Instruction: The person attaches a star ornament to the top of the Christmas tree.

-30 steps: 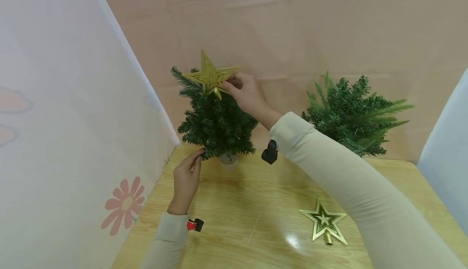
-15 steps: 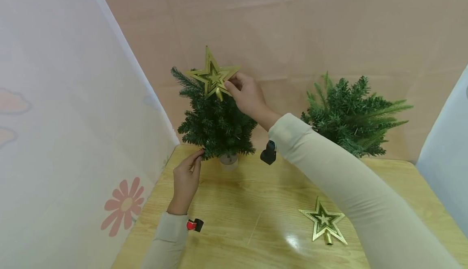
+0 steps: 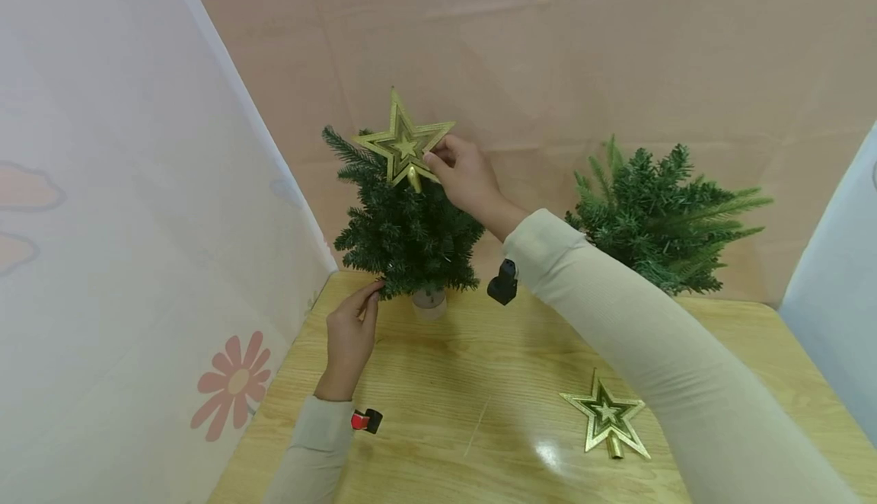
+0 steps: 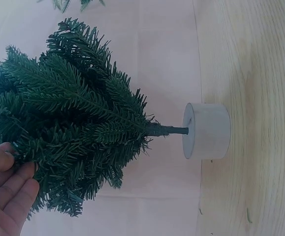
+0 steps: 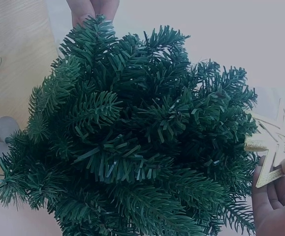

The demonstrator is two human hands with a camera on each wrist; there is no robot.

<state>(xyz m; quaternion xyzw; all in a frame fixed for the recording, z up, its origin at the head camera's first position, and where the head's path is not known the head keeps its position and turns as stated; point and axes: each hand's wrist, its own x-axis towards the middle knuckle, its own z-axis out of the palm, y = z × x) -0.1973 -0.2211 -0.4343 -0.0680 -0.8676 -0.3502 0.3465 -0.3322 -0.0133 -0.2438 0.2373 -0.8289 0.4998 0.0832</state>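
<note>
A gold star (image 3: 404, 146) is pinched by the right hand (image 3: 470, 178); below it, a green tree (image 3: 411, 234) is pinched low by the left hand (image 3: 349, 338).

A gold star (image 3: 406, 146) is leaning slightly by the top of a bushy green tree (image 3: 411, 237), its tube (image 3: 414, 179) pointing down. The tree is standing upright on a round white base (image 4: 212, 130).
</note>
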